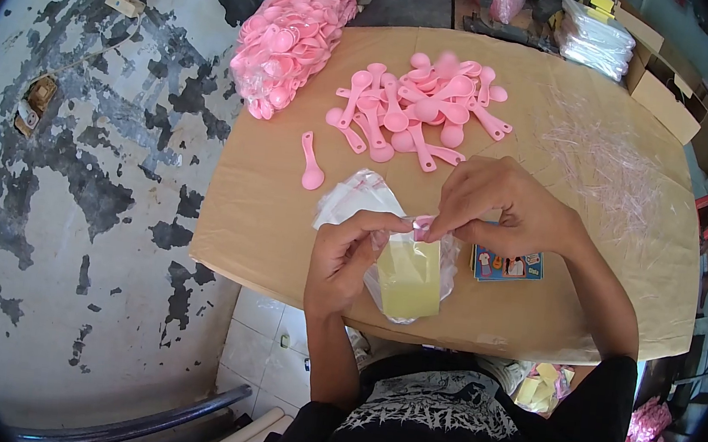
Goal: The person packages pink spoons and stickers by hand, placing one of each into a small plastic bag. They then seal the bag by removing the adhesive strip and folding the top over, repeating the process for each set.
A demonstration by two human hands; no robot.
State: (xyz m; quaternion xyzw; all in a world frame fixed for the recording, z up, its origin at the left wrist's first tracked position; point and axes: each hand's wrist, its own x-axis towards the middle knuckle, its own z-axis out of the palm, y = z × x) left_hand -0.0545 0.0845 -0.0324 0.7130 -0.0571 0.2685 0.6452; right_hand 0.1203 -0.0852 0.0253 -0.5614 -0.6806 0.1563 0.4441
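My left hand point(348, 259) is closed, its thumb and forefinger pinching the top edge of a clear plastic bag with a yellow card point(410, 283) inside. At the bag's mouth, the fingertips of my right hand point(494, 205) are closed on a pink spoon point(423, 226), of which only a small part shows. Behind my left hand lies a stack of clear plastic bags point(361, 194). Under my right hand rests a stack of printed picture cards point(509, 266), partly covered. One loose pink spoon point(312, 163) lies apart on the left.
A heap of pink spoons point(418, 107) spreads over the back of the brown-covered table point(259, 220). A large bag of pink spoons point(281, 49) stands back left. Thin clear strips point(610, 166) litter the right side. Packed plastic bags point(593, 39) and a cardboard box point(664, 98) stand back right.
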